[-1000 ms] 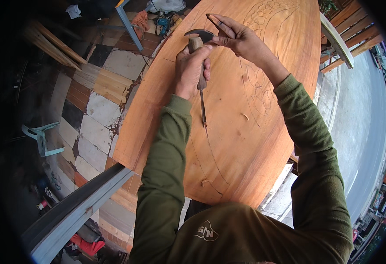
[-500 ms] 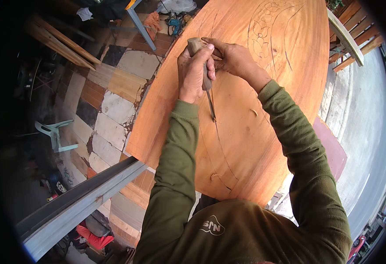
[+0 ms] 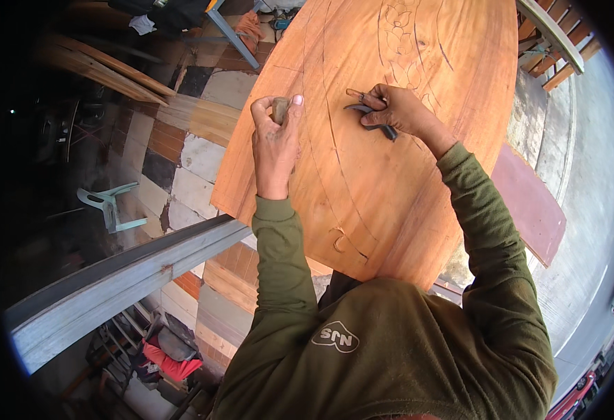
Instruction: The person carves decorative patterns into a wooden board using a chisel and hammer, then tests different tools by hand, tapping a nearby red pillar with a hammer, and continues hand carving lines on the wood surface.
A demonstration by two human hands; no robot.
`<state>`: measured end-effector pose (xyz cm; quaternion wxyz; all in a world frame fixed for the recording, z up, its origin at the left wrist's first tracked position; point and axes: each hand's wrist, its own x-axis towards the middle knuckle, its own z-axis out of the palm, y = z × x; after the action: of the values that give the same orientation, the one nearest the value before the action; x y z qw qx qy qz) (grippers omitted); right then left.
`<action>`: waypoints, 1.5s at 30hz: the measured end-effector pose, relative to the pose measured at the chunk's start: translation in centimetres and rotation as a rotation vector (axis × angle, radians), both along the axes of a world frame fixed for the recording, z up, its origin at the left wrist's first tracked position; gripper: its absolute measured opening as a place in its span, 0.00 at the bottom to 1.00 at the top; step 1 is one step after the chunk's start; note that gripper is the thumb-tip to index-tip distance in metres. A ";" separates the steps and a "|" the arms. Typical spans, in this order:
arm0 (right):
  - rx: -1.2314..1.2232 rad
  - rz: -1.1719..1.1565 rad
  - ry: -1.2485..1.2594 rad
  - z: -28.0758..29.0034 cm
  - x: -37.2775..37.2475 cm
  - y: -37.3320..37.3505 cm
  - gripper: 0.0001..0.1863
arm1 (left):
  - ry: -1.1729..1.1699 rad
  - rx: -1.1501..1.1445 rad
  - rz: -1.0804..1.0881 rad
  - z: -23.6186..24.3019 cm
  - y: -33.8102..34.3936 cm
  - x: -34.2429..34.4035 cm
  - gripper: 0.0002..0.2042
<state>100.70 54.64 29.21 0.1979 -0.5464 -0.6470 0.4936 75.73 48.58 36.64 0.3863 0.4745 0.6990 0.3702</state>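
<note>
A large orange-brown wooden panel (image 3: 384,189) with pencilled curves and a carved leaf or petal pattern (image 3: 399,35) lies in front of me. At its left edge my left hand (image 3: 276,150) is closed round a wood-handled chisel. The end of the chisel's handle (image 3: 279,110) shows between thumb and fingers; its blade is hidden. Over the middle of the panel, my right hand (image 3: 394,112) pinches a dark, curved, thin piece (image 3: 380,124) whose kind I cannot make out. A curled wood shaving (image 3: 339,241) lies near the panel's close end.
A metal beam (image 3: 132,273) runs in from the lower left to the panel's near left corner. Leftward stand a pale green plastic chair (image 3: 113,206) and stacked planks (image 3: 107,70) on a patchwork tiled floor. A slatted wooden bench (image 3: 562,42) stands far right, above a mauve board (image 3: 527,199).
My hands, together at the chisel before, are now apart. The left has turned and drawn back left with the chisel; the right has moved away and now shows a dark curved piece.
</note>
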 end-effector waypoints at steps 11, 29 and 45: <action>-0.177 -0.523 0.701 -1.7 5.0 -16.0 0.16 | 0.799 0.265 -0.154 -9.5 3.1 2.4 0.26; -0.174 -0.779 1.120 2.7 -2.7 -32.4 0.12 | -0.336 0.222 -0.383 -6.0 -18.6 2.7 0.24; -0.032 -0.614 1.039 4.2 -16.9 -36.7 0.19 | -0.854 0.229 -0.451 -3.3 -27.6 -7.9 0.22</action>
<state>83.76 17.90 33.42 0.6135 -0.3983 -0.2708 0.6258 67.80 21.00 33.34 0.6542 0.4593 0.3128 0.5131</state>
